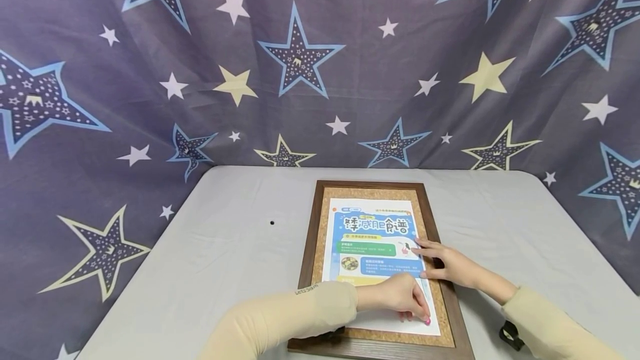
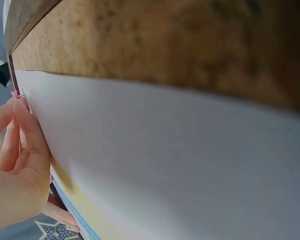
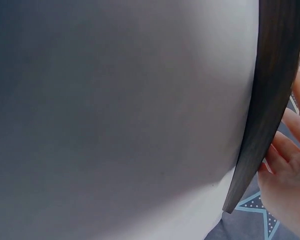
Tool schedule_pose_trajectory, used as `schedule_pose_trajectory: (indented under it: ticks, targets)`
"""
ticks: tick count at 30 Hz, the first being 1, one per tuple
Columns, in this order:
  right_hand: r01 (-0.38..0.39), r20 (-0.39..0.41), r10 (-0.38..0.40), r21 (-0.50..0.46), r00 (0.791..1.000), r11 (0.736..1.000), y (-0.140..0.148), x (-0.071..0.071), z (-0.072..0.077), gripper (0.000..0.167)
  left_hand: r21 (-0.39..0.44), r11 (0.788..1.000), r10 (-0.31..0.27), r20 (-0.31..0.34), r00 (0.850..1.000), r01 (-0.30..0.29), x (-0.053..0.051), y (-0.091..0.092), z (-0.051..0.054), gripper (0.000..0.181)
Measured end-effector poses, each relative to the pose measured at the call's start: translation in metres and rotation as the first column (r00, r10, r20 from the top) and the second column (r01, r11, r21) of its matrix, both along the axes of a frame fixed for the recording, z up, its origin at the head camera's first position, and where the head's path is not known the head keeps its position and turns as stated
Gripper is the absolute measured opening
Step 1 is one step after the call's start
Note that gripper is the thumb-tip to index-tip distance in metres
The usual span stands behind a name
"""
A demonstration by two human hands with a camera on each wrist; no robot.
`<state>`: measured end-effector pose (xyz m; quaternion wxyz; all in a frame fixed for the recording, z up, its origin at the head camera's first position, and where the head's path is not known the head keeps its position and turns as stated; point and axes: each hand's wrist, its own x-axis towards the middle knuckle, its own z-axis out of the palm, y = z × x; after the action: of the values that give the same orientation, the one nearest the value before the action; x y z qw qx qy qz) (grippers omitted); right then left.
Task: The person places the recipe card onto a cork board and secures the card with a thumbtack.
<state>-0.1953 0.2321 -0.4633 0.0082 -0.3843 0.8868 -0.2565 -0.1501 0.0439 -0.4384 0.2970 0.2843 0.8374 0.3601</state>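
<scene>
A printed poster (image 1: 372, 238) lies on a cork board (image 1: 320, 260) with a dark brown wooden frame (image 1: 430, 215). My left hand (image 1: 406, 295) reaches across the poster and pinches a pink push pin (image 1: 428, 321) at its lower right corner. Close up in the left wrist view, the pin (image 2: 16, 94) shows at the tips of thumb and forefinger. My right hand (image 1: 452, 265) lies over the frame's right side, its extended fingers touching the poster's right edge. In the right wrist view, this hand (image 3: 289, 165) is partly hidden behind the frame.
A light grey cloth covers the table (image 1: 240, 271). On it, left of the board, is a small black dot (image 1: 272, 223). A dark curtain (image 1: 320, 110) with stars hangs behind. A black device (image 1: 511, 335) shows under my right wrist.
</scene>
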Motion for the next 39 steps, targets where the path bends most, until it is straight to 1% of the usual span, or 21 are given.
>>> schedule_pose_trajectory:
  ticks: [7, 16, 26, 33, 37, 39]
  targets:
    - [-0.002, -0.005, 0.002, -0.002, 1.000, 1.000, 0.0000, 0.0002, 0.0002, 0.052, -0.012, 1.000, -0.022, -0.033, 0.999, 0.022, 0.0008, -0.0001, 0.0007, 0.006]
    - [-0.006, -0.005, 0.006, -0.008, 1.000, 1.000, 0.0000, 0.0003, -0.0007, 0.051, -0.011, 0.999, -0.040, -0.047, 0.998, 0.040, 0.0005, 0.0001, -0.0007, 0.007]
    - [-0.007, -0.007, 0.007, -0.017, 1.000, 1.000, 0.0001, 0.0001, -0.0008, 0.051, -0.028, 0.998, -0.061, -0.072, 0.996, 0.059, -0.0004, 0.0009, -0.0021, 0.007]
    - [-0.005, -0.013, 0.005, -0.014, 1.000, 1.000, -0.0005, 0.0004, -0.0001, 0.050, -0.028, 0.998, -0.054, -0.059, 0.997, 0.053, 0.0000, 0.0006, 0.0008, 0.007]
    - [-0.005, -0.003, 0.005, -0.013, 1.000, 1.000, -0.0005, 0.0007, 0.0002, 0.051, -0.026, 0.999, -0.046, -0.048, 0.998, 0.044, 0.0002, 0.0008, 0.0018, 0.007]
    - [-0.006, 0.000, 0.006, -0.015, 1.000, 1.000, -0.0005, 0.0007, 0.0003, 0.051, -0.031, 0.998, -0.048, -0.056, 0.997, 0.047, 0.0002, 0.0011, 0.0014, 0.007]
